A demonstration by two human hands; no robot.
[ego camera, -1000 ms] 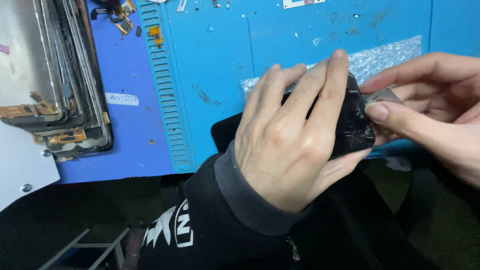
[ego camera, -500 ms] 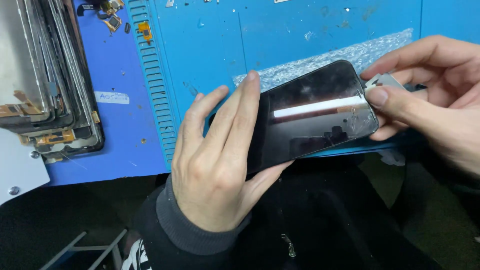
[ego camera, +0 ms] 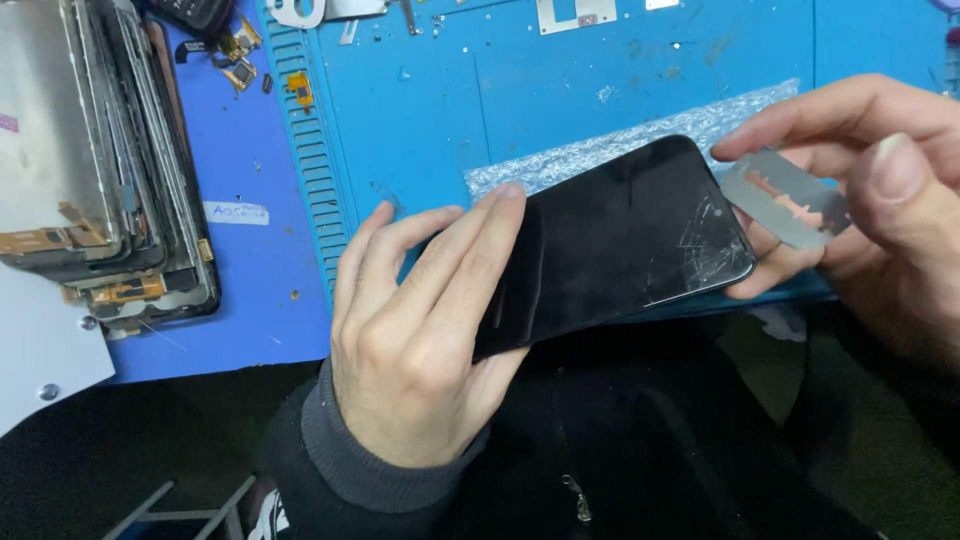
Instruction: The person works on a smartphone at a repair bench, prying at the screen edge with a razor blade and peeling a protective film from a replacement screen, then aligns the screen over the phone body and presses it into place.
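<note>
Near the front edge of the blue work mat (ego camera: 420,130), the left hand (ego camera: 420,340) grips a black phone screen panel (ego camera: 620,240), its fingers laid flat across the panel's near end and the thumb hidden beneath it. The panel is held tilted above the mat, its long axis running from about 8 o'clock to 2 o'clock, and a web of cracks (ego camera: 705,245) shows at the corner toward 4 o'clock. At 3 o'clock of the panel, the right hand (ego camera: 880,200) pinches a thin grey razor blade (ego camera: 785,200) between thumb and fingers, closed on it; the blade's free end sits just beside the cracked corner, and 1 finger of that hand touches the panel's edge from below. Under the panel's far end lies a strip of clear bubble wrap (ego camera: 600,150) on the mat. At 9 o'clock, well apart from the hands, a stack of used screen panels (ego camera: 100,160) leans together on the blue bench top (ego camera: 250,300), with orange flex ribbons showing at its lower edge. At 12 o'clock, small metal plates (ego camera: 570,12) lie along the mat's far edge.
</note>
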